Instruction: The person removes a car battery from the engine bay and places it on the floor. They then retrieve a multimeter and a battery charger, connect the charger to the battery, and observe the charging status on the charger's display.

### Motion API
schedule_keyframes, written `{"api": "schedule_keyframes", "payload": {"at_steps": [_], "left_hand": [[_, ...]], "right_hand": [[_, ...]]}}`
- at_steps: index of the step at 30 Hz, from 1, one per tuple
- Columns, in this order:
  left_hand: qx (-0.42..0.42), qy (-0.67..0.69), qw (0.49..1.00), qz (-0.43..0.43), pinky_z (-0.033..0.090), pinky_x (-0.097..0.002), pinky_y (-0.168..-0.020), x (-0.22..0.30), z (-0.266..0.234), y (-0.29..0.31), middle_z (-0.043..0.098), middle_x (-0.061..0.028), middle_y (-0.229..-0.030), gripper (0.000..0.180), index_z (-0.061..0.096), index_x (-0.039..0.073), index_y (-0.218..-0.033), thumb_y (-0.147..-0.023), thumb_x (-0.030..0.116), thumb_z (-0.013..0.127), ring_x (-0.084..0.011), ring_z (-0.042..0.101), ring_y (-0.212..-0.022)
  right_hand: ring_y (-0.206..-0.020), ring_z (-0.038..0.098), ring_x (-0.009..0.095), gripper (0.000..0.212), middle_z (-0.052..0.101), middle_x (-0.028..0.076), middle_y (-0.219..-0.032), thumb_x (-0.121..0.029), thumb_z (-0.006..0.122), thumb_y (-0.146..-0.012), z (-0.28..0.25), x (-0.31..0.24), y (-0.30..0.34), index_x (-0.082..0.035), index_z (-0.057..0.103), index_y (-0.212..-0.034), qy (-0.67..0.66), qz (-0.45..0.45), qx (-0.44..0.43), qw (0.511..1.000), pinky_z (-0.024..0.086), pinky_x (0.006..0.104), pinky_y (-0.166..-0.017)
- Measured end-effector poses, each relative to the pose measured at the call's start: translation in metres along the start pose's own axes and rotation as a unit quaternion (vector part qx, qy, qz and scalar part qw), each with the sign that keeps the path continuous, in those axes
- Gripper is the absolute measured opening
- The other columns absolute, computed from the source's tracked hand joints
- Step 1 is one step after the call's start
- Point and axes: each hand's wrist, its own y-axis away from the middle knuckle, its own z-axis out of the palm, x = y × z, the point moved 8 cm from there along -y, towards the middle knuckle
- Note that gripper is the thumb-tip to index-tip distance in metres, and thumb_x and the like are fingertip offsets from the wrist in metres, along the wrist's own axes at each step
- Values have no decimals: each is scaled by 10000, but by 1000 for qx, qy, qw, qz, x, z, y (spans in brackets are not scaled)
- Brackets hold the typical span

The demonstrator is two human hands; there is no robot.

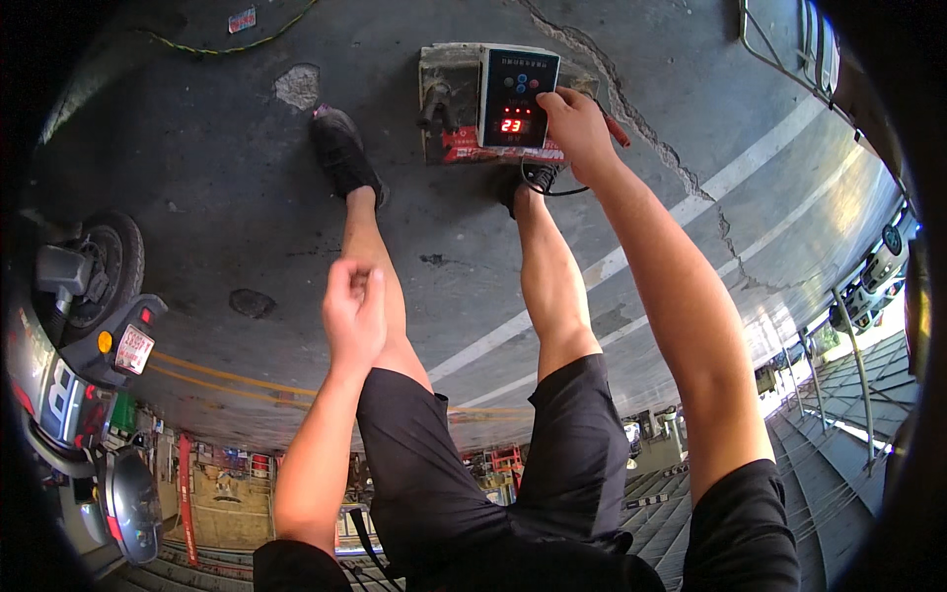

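A black-faced electronic meter box (pixel 518 97) with blue and grey buttons and a lit red digital display stands over a worn grey block with a red label (pixel 456 145). My right hand (pixel 580 128) grips the meter's right side, its thumb at the front edge; the fingers behind are partly hidden. Beside that hand a red clip or probe (pixel 618 132) sticks out, and a dark cable (pixel 557 192) loops below the meter. Over my left leg, my left hand (pixel 355 311) is held with its fingers curled in, and I see nothing in it.
On the left are a motorbike's rear wheel (pixel 110 259) and another grey scooter (pixel 133 505). Cracks and white lines (pixel 769 148) run across the concrete floor. My black shoes (pixel 345 158) flank the block. A yellow-green cord (pixel 232 49) lies at the far left.
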Motion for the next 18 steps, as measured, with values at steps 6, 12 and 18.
{"api": "schedule_keyframes", "payload": {"at_steps": [6, 12, 18], "left_hand": [[-51, -211, 973, 74, 452, -398, -837, 18, -30, 49, 613, -148, -957, 151, 579, -3, -961, -861, 80, 656, -324, 564, -934], [-127, -213, 968, -38, 455, -376, -845, -47, -31, 25, 604, -120, -926, 100, 639, 14, -893, -849, 97, 674, -275, 580, -900], [-110, -300, 948, 10, 408, -421, -947, -49, -9, 14, 583, -119, -1090, 137, 669, 39, -909, -843, 157, 692, -329, 502, -1083]], "right_hand": [[-919, 696, 264, 465, 712, 218, -988, -299, 657, -870, -5, -11, -18, 80, 639, -1139, 17, -67, 15, 997, 520, 359, -814], [-933, 697, 278, 460, 717, 200, -1006, -294, 701, -854, -4, -8, -19, 78, 645, -1117, 7, -51, 25, 998, 523, 361, -830], [-944, 695, 304, 497, 717, 205, -989, -326, 718, -820, -6, -19, -22, 68, 644, -1114, 116, -71, 54, 989, 519, 371, -852]]}}
